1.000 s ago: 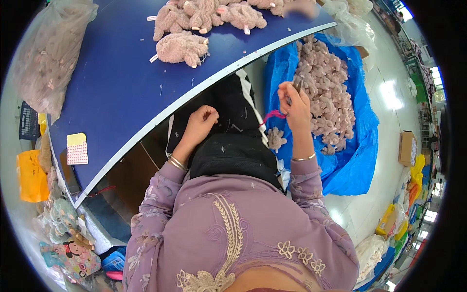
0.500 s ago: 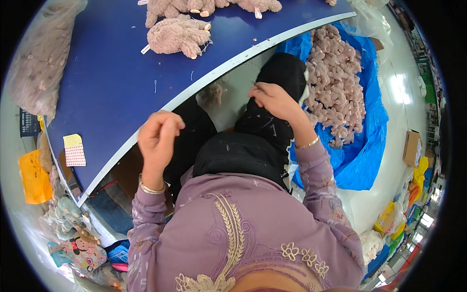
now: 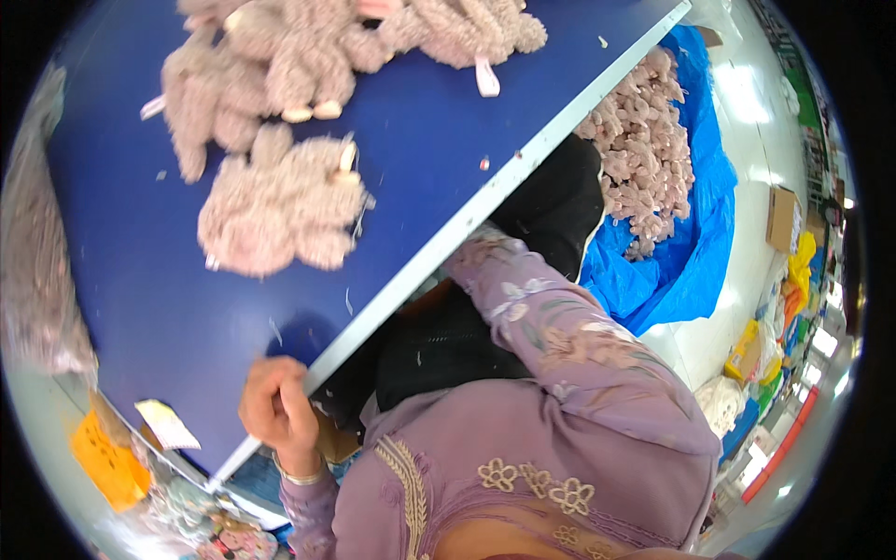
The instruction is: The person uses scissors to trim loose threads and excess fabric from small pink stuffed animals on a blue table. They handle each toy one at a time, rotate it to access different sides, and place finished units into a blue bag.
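Observation:
My left hand (image 3: 280, 406) is at the white edge of the blue table (image 3: 420, 177), its fingers curled in and the thumb against them. What they hold, if anything, is hidden. My right forearm, in a floral mauve sleeve (image 3: 551, 308), reaches under the tabletop, and the table edge hides that hand. On the table, beyond my left hand, lies a fluffy pinkish-brown plush piece (image 3: 280, 205) with loose threads on its right side. Several similar plush toys (image 3: 308, 56) lie in a heap past it, one with a white tag (image 3: 486, 77).
A blue plastic sack (image 3: 705, 224) full of small plush parts (image 3: 644, 149) stands on the floor at right. A clear bag of plush (image 3: 42, 252) is at the left. Orange paper (image 3: 107, 457), a slip of paper (image 3: 168, 425) and a cardboard box (image 3: 784, 219) show farther out.
My right hand has gone from above my lap to under the table. My left hand has come to the table edge. The view has turned and leaned toward the table.

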{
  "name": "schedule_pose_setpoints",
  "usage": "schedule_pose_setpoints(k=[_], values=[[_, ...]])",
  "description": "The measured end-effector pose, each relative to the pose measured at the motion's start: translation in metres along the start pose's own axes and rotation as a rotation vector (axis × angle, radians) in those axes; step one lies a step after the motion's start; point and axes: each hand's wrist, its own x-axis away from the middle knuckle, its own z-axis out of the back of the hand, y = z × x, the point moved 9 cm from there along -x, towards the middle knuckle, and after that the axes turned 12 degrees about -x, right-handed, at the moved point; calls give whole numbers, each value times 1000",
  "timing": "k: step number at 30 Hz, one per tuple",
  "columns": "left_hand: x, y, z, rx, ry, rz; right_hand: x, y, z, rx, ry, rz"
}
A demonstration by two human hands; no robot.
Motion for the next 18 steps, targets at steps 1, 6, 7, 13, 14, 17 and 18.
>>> schedule_pose_setpoints(k=[1, 6, 7, 13, 14, 17, 18], values=[[1, -3, 0, -22, -20, -5, -1, 1, -2, -22, -5, -30], [-1, -3, -4, -24, -68, 16, -9, -1, -7, -105, -44, -90], [0, -4, -4, -26, -65, 19, -9, -2, -7, -122, -50, -94], [4, -9, -5, -38, -45, 86, 0, -24, -3, -242, -81, -91], [4, -10, -5, -37, -44, 76, 2, -30, -1, -268, -85, -84], [3, -8, -3, -64, -26, 51, 22, -61, 9, -353, -131, -51], [4, -5, -4, -93, -11, 52, 30, -72, 15, -377, -165, -33]])
